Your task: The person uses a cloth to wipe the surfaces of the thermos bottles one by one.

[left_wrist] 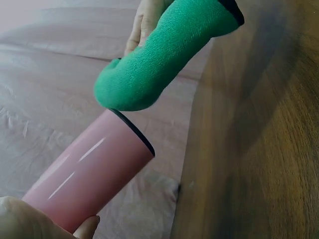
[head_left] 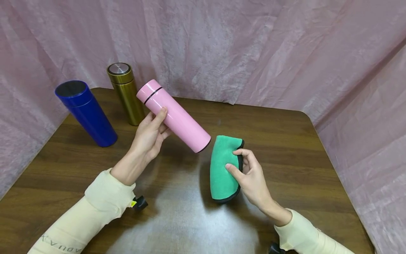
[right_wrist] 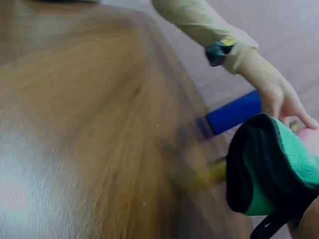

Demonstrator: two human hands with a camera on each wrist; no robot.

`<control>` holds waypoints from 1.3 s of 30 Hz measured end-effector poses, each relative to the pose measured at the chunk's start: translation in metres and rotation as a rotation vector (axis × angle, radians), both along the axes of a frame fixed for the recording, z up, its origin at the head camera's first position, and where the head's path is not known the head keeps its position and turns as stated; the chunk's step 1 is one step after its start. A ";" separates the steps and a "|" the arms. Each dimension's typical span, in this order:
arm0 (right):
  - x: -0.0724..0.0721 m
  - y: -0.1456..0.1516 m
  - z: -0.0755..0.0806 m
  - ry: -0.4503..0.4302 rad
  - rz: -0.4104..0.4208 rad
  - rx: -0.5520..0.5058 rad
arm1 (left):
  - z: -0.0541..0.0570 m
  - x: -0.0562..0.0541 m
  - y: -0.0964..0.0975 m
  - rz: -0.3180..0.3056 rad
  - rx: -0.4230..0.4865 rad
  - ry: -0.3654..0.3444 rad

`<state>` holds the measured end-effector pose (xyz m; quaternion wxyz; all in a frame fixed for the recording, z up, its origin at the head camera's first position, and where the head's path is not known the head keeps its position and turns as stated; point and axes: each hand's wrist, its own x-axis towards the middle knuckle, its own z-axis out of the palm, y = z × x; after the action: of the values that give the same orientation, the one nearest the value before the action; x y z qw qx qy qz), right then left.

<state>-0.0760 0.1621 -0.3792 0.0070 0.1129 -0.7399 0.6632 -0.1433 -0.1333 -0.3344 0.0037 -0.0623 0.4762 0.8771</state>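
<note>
- Pink drapes [head_left: 222, 46] hung behind the far edge and beyond both side edges of the brown worktop [head_left: 285, 141].
- Above the worktop's middle, the pink bottle [head_left: 176, 116] was held tilted, lidded end toward the far left corner, base toward the right edge.
- Left hand [head_left: 150, 132]: its grip was curled round the bottle's body, thumb on top.
- Right hand [head_left: 253, 180]: its grip pinched the folded green cloth [head_left: 223, 173] by its black-trimmed side.
- Bringing cloth and bottle together seemed the step in hand; the next move likely called for closing the narrow gap at the base while keeping the bottle steady.
- Near the left edge stood the blue bottle [head_left: 90, 116]; the gold bottle [head_left: 125, 95] stood nearer the far left corner, so a leftward swing risked a knock.
- Most room for moving lay toward the right edge and near side.
</note>
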 end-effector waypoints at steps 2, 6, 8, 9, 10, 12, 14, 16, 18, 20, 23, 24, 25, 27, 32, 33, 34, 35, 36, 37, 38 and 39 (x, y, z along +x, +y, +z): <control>0.003 -0.004 -0.003 0.093 0.006 -0.012 | 0.000 0.000 0.000 0.001 0.032 -0.019; 0.005 -0.011 -0.007 0.295 -0.010 -0.039 | 0.001 0.001 0.003 -0.004 0.087 -0.055; 0.006 -0.015 -0.008 0.392 -0.009 -0.063 | 0.002 0.001 0.005 -0.015 0.128 -0.075; 0.005 -0.016 -0.008 0.441 -0.009 -0.069 | 0.002 0.002 0.006 -0.020 0.145 -0.083; 0.004 -0.018 -0.008 0.490 -0.009 -0.071 | 0.002 0.002 0.007 -0.026 0.161 -0.090; 0.002 -0.019 -0.008 0.580 -0.011 -0.065 | 0.003 0.003 0.009 -0.040 0.187 -0.099; -0.002 -0.020 -0.006 0.657 -0.035 -0.024 | 0.004 0.004 0.010 -0.056 0.187 -0.096; -0.008 -0.020 -0.005 0.710 -0.082 0.028 | 0.005 0.005 0.012 -0.071 0.183 -0.088; -0.014 -0.019 -0.002 0.729 -0.136 0.074 | 0.006 0.005 0.013 -0.084 0.171 -0.073; -0.020 -0.018 0.000 0.719 -0.180 0.103 | 0.008 0.005 0.014 -0.090 0.164 -0.061; -0.027 -0.017 0.003 0.662 -0.212 0.109 | 0.010 0.005 0.015 -0.091 0.152 -0.036; -0.029 -0.016 0.003 0.642 -0.214 0.112 | 0.010 0.005 0.015 -0.091 0.151 -0.029; -0.031 -0.015 0.002 0.622 -0.213 0.115 | 0.011 0.005 0.015 -0.090 0.153 -0.021; -0.033 -0.015 0.001 0.582 -0.214 0.123 | 0.012 0.006 0.016 -0.085 0.156 -0.009; -0.032 -0.016 -0.005 0.420 -0.173 0.095 | 0.013 0.006 0.017 -0.075 0.189 -0.006; -0.031 -0.017 -0.007 0.373 -0.155 0.079 | 0.013 0.006 0.017 -0.074 0.196 -0.005; -0.029 -0.019 -0.008 0.326 -0.136 0.063 | 0.013 0.006 0.018 -0.072 0.204 -0.004; -0.027 -0.020 -0.009 0.283 -0.119 0.044 | 0.013 0.006 0.018 -0.071 0.211 -0.003; -0.025 -0.022 -0.011 0.246 -0.102 0.029 | 0.013 0.006 0.018 -0.069 0.220 -0.002; -0.022 -0.023 -0.012 0.215 -0.088 0.022 | 0.013 0.005 0.019 -0.067 0.230 -0.002; -0.019 -0.025 -0.012 0.189 -0.078 0.023 | 0.013 0.005 0.019 -0.065 0.239 -0.003; -0.015 -0.026 -0.013 0.170 -0.071 0.026 | 0.012 0.005 0.019 -0.062 0.246 -0.005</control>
<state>-0.0913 0.1362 -0.3920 0.0918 0.1425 -0.7485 0.6411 -0.1382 -0.1144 -0.3220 0.0397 -0.0488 0.3669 0.9281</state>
